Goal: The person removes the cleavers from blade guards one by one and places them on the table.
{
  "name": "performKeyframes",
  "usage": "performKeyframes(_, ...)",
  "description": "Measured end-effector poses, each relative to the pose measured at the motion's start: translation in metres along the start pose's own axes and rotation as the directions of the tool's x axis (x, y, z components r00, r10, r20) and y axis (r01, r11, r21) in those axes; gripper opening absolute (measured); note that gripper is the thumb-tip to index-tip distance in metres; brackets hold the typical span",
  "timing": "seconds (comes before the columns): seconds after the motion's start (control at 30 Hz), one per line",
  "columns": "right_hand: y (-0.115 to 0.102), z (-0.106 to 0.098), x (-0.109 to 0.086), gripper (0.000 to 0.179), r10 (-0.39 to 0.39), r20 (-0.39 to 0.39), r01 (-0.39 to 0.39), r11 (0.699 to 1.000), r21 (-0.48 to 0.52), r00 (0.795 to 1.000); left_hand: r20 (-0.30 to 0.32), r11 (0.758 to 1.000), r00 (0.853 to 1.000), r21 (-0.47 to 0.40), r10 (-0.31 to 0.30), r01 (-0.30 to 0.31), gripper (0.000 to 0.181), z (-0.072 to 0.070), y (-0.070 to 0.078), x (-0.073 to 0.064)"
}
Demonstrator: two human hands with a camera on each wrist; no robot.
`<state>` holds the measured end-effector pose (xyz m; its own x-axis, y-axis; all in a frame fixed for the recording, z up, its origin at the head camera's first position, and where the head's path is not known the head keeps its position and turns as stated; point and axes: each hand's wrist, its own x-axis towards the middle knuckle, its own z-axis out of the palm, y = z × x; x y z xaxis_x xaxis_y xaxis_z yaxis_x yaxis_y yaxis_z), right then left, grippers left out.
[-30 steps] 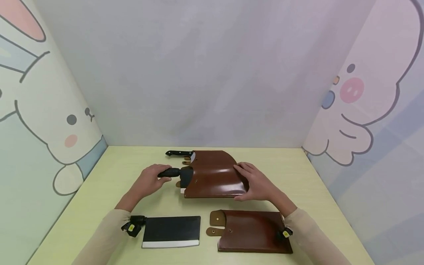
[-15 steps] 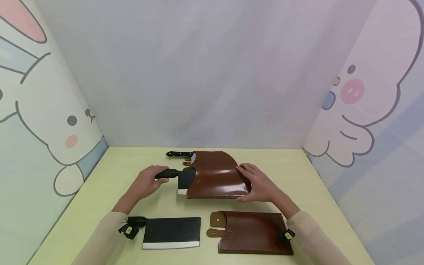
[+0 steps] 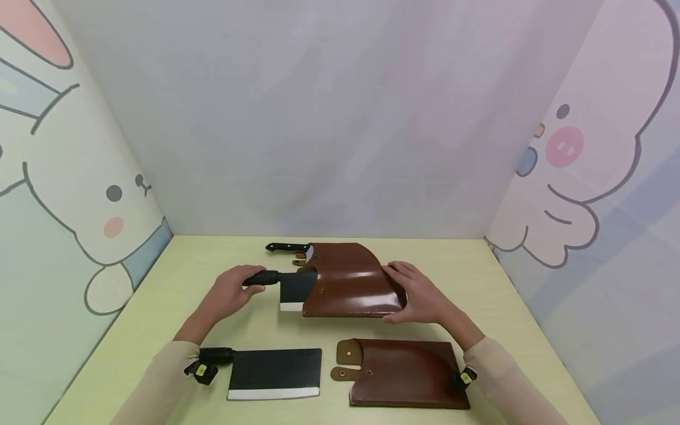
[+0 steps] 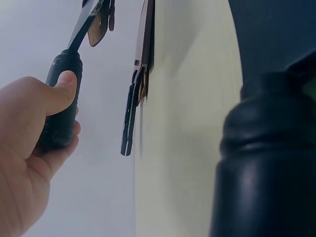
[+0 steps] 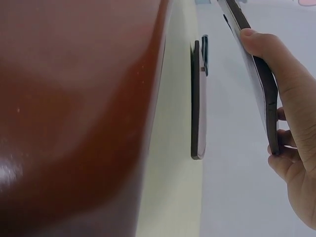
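In the head view my left hand (image 3: 229, 292) grips the black handle of a cleaver (image 3: 296, 287), whose dark blade with a pale edge lies partly inside a brown leather sheath (image 3: 350, 295). The rest of the blade is hidden in the leather. My right hand (image 3: 419, 295) holds the sheath's right end, thumb on the near edge and fingers at the far corner. Sheath and cleaver are raised off the table. In the left wrist view my thumb wraps the cleaver's handle (image 4: 61, 116); the right wrist view has the sheath's edge (image 5: 269, 98) between thumb and fingers.
Nearer me on the pale table (image 3: 494, 295), a second cleaver (image 3: 276, 372) lies at left, beside a second brown sheath (image 3: 409, 373) with open snap straps. Behind the held sheath lies a black-handled knife (image 3: 287, 247) in another brown sheath (image 3: 345, 252). Cloth walls surround the table.
My left hand has drawn the cleaver leftward, so more of its blade shows outside the sheath. My right hand and the sheath have shifted slightly right.
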<state>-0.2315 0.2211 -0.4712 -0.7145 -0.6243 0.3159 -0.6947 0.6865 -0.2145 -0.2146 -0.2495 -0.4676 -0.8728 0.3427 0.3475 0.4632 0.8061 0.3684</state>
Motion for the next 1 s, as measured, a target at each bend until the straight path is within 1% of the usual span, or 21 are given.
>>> performKeyframes(0.4, 0.005, -0.003, -0.004, 0.114, -0.002, 0.001, 0.002, 1.0, 0.005, 1.0, -0.001, 1.0, 1.0, 0.002, 0.004, -0.004, 0.044, -0.005, -0.006, -0.006)
performKeyframes(0.5, 0.005, -0.002, -0.005, 0.114, 0.001, 0.002, -0.001, 1.0, 0.009, 1.0, 0.002, 1.0, 1.0, -0.002, -0.002, 0.002, 0.044, -0.006, -0.006, -0.007)
performKeyframes(0.7, 0.005, -0.002, -0.007, 0.114, -0.012, -0.006, 0.012, 1.0, 0.004, 1.0, 0.002, 1.0, 1.0, -0.008, -0.013, 0.013, 0.044, -0.006, -0.008, -0.009)
performKeyframes(0.83, 0.007, -0.002, -0.009, 0.114, -0.019, -0.015, 0.019, 1.0, 0.003, 1.0, -0.003, 1.0, 1.0, -0.006, -0.008, 0.008, 0.045, -0.005, -0.011, -0.01)
performKeyframes(1.0, 0.01, -0.004, -0.013, 0.114, 0.0, -0.011, 0.0, 1.0, 0.009, 1.0, -0.009, 1.0, 1.0, -0.003, -0.008, 0.008, 0.046, -0.006, -0.013, -0.011)
